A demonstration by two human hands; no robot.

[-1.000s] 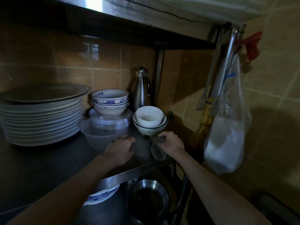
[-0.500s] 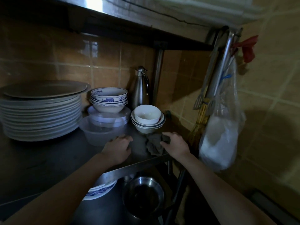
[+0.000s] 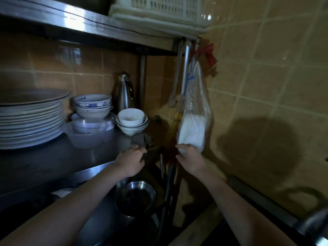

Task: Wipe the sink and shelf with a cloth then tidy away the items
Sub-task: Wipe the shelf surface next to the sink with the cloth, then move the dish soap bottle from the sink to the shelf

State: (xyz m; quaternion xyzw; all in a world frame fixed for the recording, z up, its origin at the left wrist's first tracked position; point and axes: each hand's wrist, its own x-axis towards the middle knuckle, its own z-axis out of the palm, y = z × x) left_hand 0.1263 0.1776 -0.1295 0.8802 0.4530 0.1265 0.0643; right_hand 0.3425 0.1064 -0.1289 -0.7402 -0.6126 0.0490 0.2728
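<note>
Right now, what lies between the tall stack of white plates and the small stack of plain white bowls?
In the head view: a clear plastic tub, with blue-patterned bowls stacked behind it.

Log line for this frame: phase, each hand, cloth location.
phase: wiping shelf | left hand: grips cloth on shelf | right hand: open, at hanging bag

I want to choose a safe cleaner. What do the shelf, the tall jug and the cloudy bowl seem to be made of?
The shelf is probably brushed stainless steel: grey, with soft reflections. The tall jug looks like the same metal, shinier, with bright vertical highlights. The cloudy bowl seems translucent plastic: shapes behind show dimly through it.
</note>
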